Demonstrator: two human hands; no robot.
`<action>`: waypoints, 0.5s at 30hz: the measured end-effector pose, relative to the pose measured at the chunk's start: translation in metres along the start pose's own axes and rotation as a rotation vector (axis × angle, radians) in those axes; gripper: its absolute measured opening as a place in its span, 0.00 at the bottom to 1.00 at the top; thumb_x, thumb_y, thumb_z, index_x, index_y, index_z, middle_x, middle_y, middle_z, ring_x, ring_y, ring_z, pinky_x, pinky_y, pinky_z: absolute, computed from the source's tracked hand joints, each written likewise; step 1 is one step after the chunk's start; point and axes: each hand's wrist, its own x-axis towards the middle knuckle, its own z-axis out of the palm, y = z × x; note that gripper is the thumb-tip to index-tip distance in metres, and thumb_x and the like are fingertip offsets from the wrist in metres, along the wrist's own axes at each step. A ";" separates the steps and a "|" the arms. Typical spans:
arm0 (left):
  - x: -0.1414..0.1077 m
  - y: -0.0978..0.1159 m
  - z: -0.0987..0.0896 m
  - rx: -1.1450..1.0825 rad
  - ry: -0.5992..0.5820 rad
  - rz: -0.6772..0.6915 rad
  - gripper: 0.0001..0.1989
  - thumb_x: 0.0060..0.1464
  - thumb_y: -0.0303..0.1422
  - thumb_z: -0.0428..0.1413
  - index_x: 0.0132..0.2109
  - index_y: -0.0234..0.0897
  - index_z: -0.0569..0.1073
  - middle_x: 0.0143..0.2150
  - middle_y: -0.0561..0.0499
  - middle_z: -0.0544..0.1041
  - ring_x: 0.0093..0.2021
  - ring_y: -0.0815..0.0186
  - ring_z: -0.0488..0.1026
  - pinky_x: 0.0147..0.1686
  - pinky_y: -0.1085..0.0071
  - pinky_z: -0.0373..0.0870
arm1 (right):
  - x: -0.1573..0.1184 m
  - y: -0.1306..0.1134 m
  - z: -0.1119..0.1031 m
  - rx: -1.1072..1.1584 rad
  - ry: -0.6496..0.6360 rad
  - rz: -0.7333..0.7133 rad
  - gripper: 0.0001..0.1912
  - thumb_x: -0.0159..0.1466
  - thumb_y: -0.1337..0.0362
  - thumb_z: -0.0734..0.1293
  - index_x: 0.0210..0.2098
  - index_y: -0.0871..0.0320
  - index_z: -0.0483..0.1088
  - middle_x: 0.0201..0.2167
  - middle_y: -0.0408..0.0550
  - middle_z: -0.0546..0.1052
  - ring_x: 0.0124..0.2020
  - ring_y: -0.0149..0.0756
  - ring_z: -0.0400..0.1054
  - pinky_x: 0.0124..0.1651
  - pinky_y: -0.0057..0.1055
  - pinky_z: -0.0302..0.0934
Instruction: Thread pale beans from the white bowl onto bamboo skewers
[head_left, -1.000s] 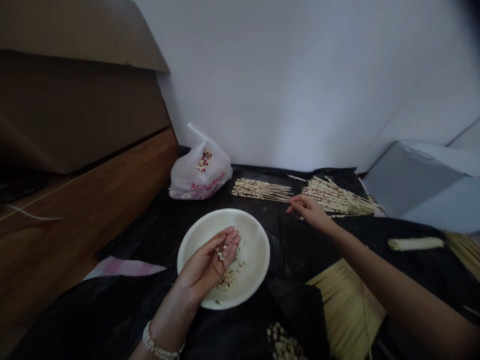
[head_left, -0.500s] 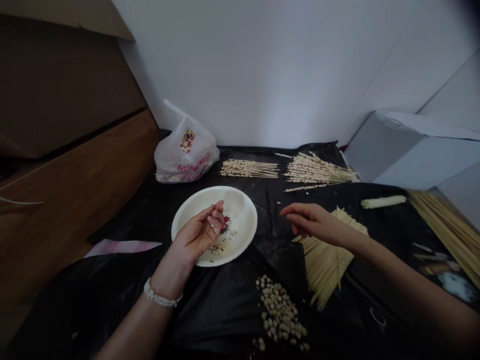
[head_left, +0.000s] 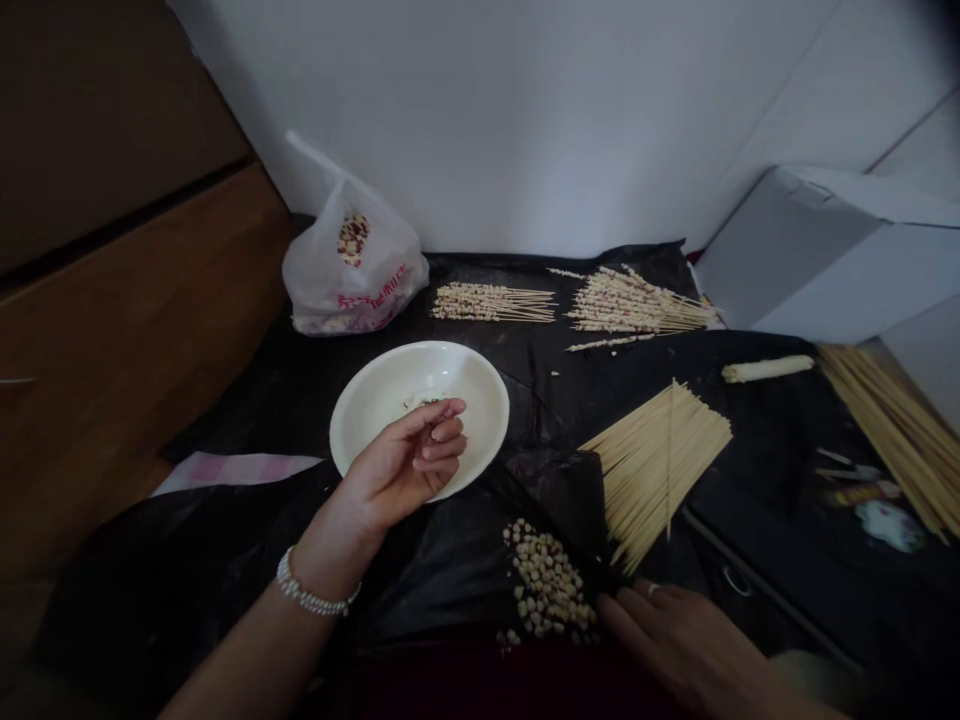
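Observation:
Above the near part of a white bowl [head_left: 346,410], my left hand [head_left: 409,465] is closed, palm up, with its fingers curled and the thumb against the forefinger. Whatever it holds, if anything, is hidden. My right hand [head_left: 675,635] is low at the right, knuckles up, beside a pile of pale seeds with reddish patches [head_left: 551,585] and touching the black plastic sheet [head_left: 435,580]. Its fingertips are dim and partly hidden, so I cannot tell whether they grip the sheet. Bare wooden skewers [head_left: 645,470] lie fanned out beyond that hand.
A knotted plastic bag [head_left: 360,275] of similar seeds stands at the back left. Two groups of threaded skewers, one bunch [head_left: 487,302] and one fan [head_left: 626,305], lie near the wall. A pale roll [head_left: 769,369], long sticks [head_left: 892,430] and a white box [head_left: 832,260] are at right.
My right hand has come down from above the bare skewers to the seed pile's right edge. The left hand's fingers have curled in more. The view has tipped downward.

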 end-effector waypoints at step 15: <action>-0.017 -0.025 0.000 0.491 -0.085 -0.084 0.15 0.62 0.30 0.49 0.29 0.31 0.75 0.18 0.58 0.54 0.16 0.78 0.49 0.15 0.83 0.51 | 0.002 0.001 0.001 0.186 0.262 0.131 0.14 0.68 0.75 0.54 0.35 0.58 0.69 0.24 0.48 0.73 0.24 0.39 0.65 0.28 0.34 0.57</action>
